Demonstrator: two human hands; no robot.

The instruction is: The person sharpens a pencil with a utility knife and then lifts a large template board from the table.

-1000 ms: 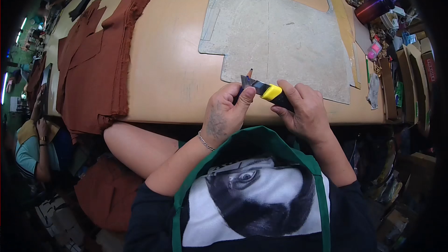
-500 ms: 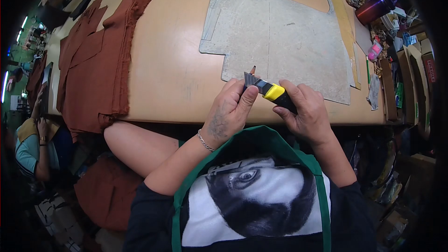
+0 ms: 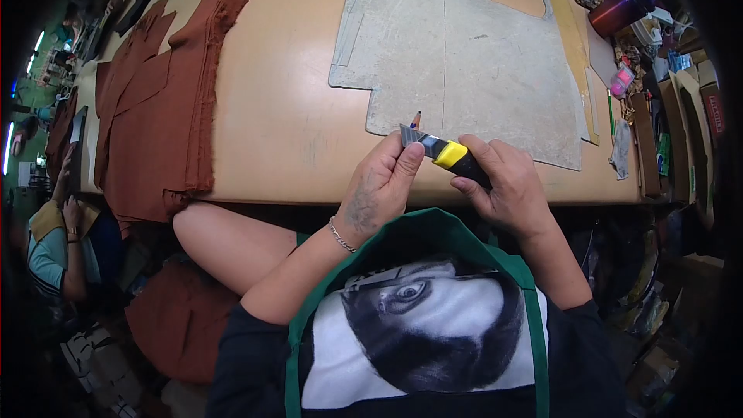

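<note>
My right hand (image 3: 503, 186) grips a black and yellow utility knife (image 3: 453, 156), its blade out and slanting up to the left. Between the thumb and fingers of my left hand (image 3: 383, 178) is a pencil (image 3: 416, 119), its sharpened tip pointing away from me. The blade lies against the pencil near that tip, and my left thumb touches the knife by the blade. Most of the pencil's shaft is hidden by my hand and the knife. Just beyond both hands lies a large grey pattern sheet (image 3: 480, 70) on the table.
Stacked reddish-brown fabric (image 3: 155, 108) covers the table's left side. A purple-red bottle (image 3: 625, 6), a pink item (image 3: 621, 80) and cardboard boxes (image 3: 693, 124) crowd the right. Tan pattern strips (image 3: 569, 46) lie beside the grey sheet. Another person (image 3: 62, 248) sits at far left.
The knife has shifted slightly to the left along with the pencil's tip. Both hands keep their grips. The view has moved a little.
</note>
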